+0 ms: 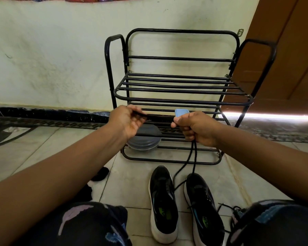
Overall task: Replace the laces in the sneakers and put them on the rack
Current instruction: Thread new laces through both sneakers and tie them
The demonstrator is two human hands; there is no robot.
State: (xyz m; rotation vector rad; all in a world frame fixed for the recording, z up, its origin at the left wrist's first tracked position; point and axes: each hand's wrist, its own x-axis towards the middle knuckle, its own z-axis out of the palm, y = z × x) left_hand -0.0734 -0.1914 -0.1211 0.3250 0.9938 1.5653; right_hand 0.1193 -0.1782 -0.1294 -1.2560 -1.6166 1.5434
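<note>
Fingers of the left hand (130, 120) are pinching a black lace (191, 157) end; right hand (194, 126) is gripping lace and a blue lighter (180, 112) above the sneakers (202, 206).

Dim, even indoor light, greenish cast on the wall (52, 50). Overexposed strip of daylight under the door (295, 55) at 3 o'clock. Soft, weak shadows on the floor tiles (132, 180). Wide-angle bowing toward edges. Focus fairly sharp throughout.

Two black sneakers (163, 205) (204, 210) are counted on the floor, and one black rack (181, 102) of three tiers. Two hands (127, 121) (196, 127) are seen, one black lace (188, 162), one blue lighter (180, 112), one round lid (146, 141).
</note>
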